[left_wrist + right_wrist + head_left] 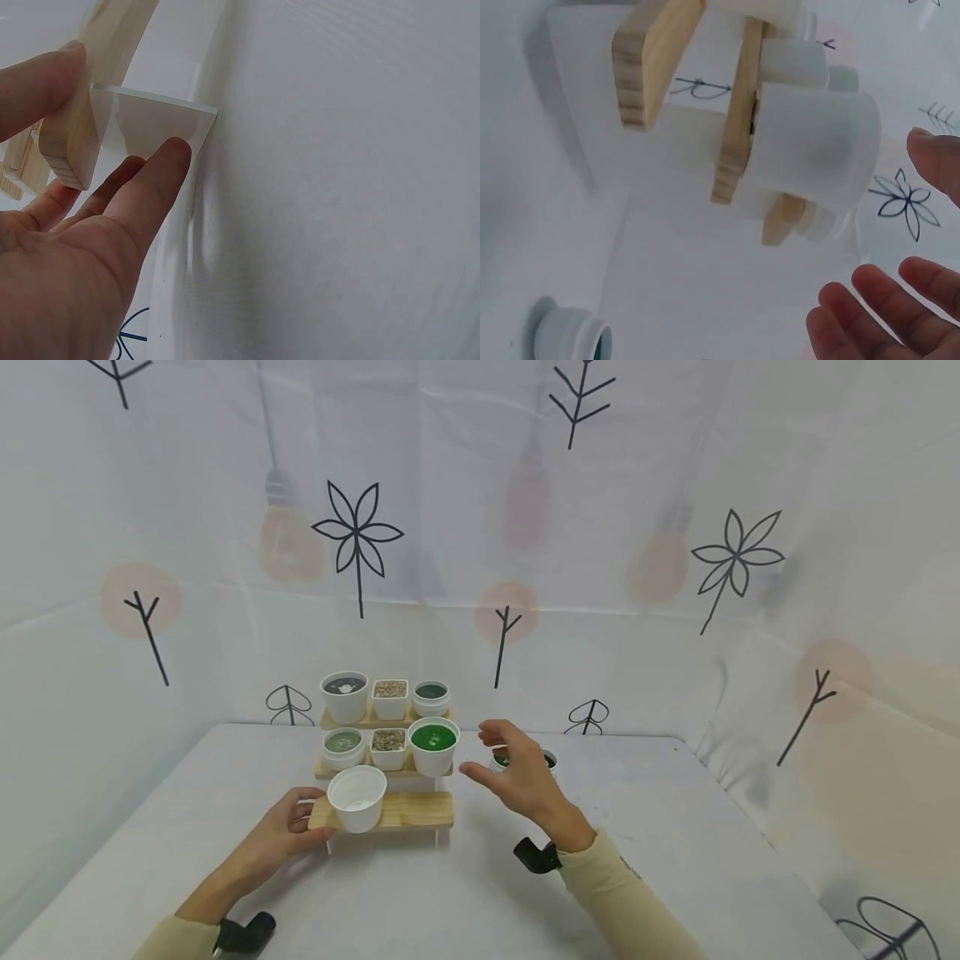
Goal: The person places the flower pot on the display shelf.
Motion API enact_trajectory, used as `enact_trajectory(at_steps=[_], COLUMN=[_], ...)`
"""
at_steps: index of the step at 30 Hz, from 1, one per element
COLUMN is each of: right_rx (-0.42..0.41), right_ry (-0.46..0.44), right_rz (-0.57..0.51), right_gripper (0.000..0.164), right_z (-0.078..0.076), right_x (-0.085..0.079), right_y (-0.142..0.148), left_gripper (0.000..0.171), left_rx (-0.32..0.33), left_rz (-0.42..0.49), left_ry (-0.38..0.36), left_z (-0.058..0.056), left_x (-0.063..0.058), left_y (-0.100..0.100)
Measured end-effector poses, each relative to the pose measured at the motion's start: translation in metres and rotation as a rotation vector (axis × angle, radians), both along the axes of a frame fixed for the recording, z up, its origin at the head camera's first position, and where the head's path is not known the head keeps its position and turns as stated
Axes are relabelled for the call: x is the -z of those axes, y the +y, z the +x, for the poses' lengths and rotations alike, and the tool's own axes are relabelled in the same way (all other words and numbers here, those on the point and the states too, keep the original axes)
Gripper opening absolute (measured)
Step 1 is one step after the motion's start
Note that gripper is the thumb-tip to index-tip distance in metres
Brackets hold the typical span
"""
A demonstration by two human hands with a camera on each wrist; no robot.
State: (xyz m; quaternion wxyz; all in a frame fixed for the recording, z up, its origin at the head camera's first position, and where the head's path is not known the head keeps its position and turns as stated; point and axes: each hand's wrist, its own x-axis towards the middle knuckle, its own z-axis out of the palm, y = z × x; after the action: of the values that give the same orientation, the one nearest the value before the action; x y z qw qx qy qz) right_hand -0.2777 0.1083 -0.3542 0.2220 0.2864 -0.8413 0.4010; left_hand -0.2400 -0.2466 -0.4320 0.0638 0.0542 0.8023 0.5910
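Observation:
At the left end of the tiered wooden stand [416,810], my left hand [281,835] holds the lowest step, with the thumb [45,86] on one face of the board and fingers on the other side. An empty white round cup [357,799] stands on that step's left half. My right hand [525,777] hovers with fingers spread, just right of the middle step. Nearest to it is a white cup of green stuff [433,746], apart from the fingers. In the right wrist view that cup [814,146] shows from the side, with a gap to the hand.
The middle step also bears a pale green jar [344,748] and a square cup of grains [388,749]. On the top step stand a grey-filled cup [345,697], another grain cup [390,699] and a dark green jar [431,697]. Small jars [550,760] sit behind my right hand.

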Motion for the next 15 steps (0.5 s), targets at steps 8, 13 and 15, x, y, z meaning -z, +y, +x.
enact_trajectory(at_steps=[8, 13, 15], right_rx=[0.095, 0.153, 0.175], right_ry=[0.001, -0.003, -0.017], right_rz=[0.013, 0.013, 0.012], right_gripper=[0.06, 0.062, 0.063], right_z=[-0.018, -0.03, -0.035], right_x=[-0.001, 0.004, 0.006], right_y=[0.025, 0.039, 0.044], left_gripper=[0.072, 0.072, 0.072], left_rx=[-0.002, -0.003, -0.002], left_rz=[-0.019, -0.02, -0.02], left_ry=[0.003, 0.006, 0.005], left_z=[0.0, 0.0, 0.0], left_x=[-0.001, -0.001, -0.001], left_y=[0.0, 0.0, 0.0])
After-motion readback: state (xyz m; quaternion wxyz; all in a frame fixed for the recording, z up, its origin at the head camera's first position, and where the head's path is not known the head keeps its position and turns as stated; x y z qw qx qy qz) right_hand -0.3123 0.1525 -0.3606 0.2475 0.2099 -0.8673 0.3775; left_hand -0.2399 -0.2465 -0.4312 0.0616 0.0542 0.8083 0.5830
